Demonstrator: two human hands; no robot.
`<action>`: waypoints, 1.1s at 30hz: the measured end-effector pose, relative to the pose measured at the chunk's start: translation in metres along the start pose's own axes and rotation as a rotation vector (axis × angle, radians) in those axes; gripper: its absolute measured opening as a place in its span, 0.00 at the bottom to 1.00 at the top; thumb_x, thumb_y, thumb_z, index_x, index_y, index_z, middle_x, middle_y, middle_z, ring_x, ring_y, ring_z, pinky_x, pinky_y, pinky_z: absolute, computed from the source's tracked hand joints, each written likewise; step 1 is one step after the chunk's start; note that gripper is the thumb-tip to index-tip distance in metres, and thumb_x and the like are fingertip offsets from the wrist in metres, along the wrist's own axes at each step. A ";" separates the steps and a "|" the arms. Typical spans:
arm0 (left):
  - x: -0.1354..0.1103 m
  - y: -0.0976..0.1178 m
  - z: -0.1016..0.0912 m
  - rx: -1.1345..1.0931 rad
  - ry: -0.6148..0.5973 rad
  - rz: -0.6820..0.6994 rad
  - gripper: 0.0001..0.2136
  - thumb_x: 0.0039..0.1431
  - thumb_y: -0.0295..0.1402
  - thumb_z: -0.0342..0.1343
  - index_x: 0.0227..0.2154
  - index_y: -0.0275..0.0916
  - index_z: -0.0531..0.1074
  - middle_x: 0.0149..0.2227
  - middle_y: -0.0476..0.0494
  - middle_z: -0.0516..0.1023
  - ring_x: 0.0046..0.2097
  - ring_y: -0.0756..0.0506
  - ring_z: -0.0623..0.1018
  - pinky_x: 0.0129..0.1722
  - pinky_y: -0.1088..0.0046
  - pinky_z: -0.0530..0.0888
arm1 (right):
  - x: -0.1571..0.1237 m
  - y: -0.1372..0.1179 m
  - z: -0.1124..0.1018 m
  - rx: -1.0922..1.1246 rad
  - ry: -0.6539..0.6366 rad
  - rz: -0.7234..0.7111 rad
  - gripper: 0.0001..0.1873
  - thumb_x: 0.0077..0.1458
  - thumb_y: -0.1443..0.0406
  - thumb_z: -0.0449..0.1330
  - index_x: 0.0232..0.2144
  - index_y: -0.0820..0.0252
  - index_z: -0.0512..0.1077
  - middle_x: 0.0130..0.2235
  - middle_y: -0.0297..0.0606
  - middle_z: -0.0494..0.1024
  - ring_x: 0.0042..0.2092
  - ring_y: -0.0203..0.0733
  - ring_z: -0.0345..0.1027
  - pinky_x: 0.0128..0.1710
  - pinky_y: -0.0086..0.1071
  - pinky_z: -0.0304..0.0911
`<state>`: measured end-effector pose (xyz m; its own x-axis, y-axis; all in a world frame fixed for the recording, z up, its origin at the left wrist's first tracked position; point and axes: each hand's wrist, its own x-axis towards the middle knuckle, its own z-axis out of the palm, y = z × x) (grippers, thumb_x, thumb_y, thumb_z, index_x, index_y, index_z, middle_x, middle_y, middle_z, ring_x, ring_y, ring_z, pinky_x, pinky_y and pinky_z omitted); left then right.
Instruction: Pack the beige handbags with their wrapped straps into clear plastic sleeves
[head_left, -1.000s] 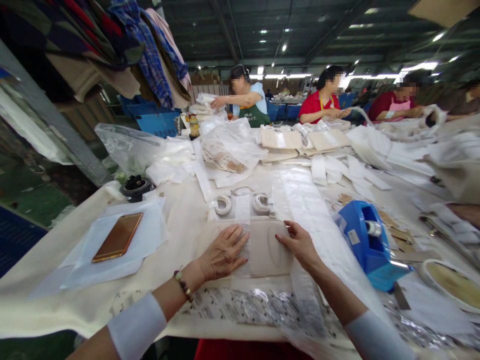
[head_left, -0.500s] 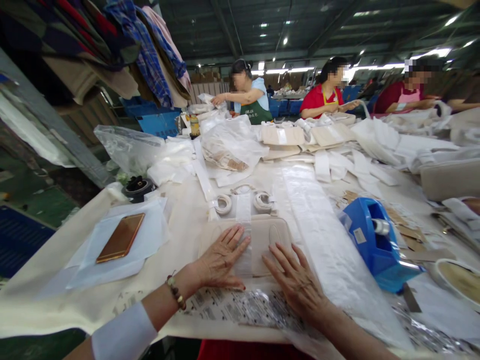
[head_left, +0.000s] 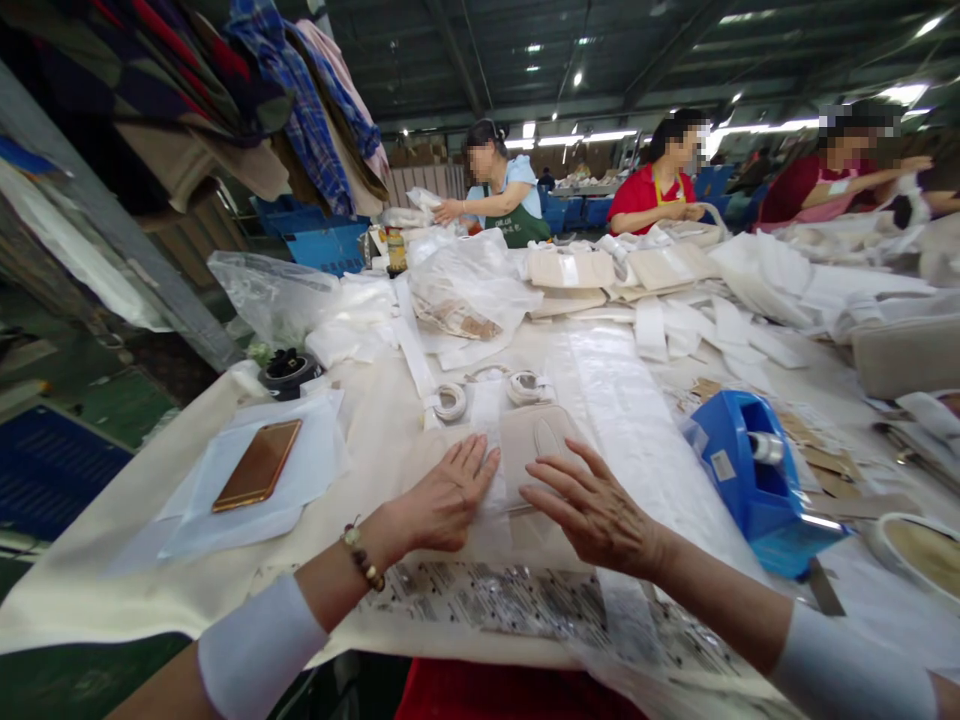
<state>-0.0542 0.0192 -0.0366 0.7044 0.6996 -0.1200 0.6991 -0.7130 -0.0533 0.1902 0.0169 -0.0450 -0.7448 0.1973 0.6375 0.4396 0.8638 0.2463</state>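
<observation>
A flat beige padded piece [head_left: 536,445] lies inside a clear printed plastic bag [head_left: 525,600] on the cloth-covered table [head_left: 150,520] in front of me. My left hand [head_left: 442,495] rests flat on its left half, fingers stretched out. My right hand [head_left: 592,510] lies flat over its right lower part, fingers spread. Neither hand grips anything. Two small white coiled straps [head_left: 487,395] sit just beyond the piece.
A blue tape dispenser [head_left: 757,480] stands to the right. A copper-coloured phone [head_left: 259,465] lies on white sheets at left, a black tape roll [head_left: 289,370] behind it. Plastic bags and beige pieces [head_left: 600,270] pile up farther back, where three other people work. Clothes hang at upper left.
My right hand has slid from the piece's right edge down and across onto its lower part. The left hand stays pressed on the left half. The view has shifted slightly.
</observation>
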 end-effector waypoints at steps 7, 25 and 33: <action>0.010 0.005 -0.013 -0.018 0.003 -0.094 0.34 0.46 0.21 0.48 0.60 0.20 0.49 0.62 0.15 0.50 0.64 0.28 0.52 0.60 0.49 0.56 | -0.022 -0.017 0.003 -0.006 -0.094 0.285 0.13 0.57 0.74 0.46 0.33 0.59 0.70 0.33 0.39 0.75 0.36 0.40 0.64 0.38 0.34 0.57; 0.020 -0.019 -0.047 -0.100 -0.067 -0.097 0.35 0.46 0.21 0.47 0.61 0.26 0.50 0.64 0.27 0.53 0.64 0.38 0.56 0.61 0.66 0.58 | 0.001 -0.097 0.015 0.248 -0.449 0.147 0.04 0.49 0.71 0.55 0.30 0.59 0.65 0.29 0.37 0.70 0.32 0.42 0.60 0.35 0.36 0.54; 0.025 -0.028 -0.069 -0.187 -0.136 -0.121 0.34 0.46 0.21 0.45 0.61 0.27 0.50 0.65 0.32 0.52 0.65 0.43 0.54 0.62 0.69 0.54 | 0.007 -0.112 0.025 0.314 -0.476 0.147 0.04 0.50 0.67 0.57 0.31 0.61 0.66 0.31 0.38 0.72 0.33 0.44 0.62 0.37 0.37 0.55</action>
<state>-0.0475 0.0603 0.0307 0.6001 0.7576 -0.2567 0.7967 -0.5948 0.1069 0.1235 -0.0671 -0.0860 -0.8626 0.4493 0.2324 0.4397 0.8932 -0.0943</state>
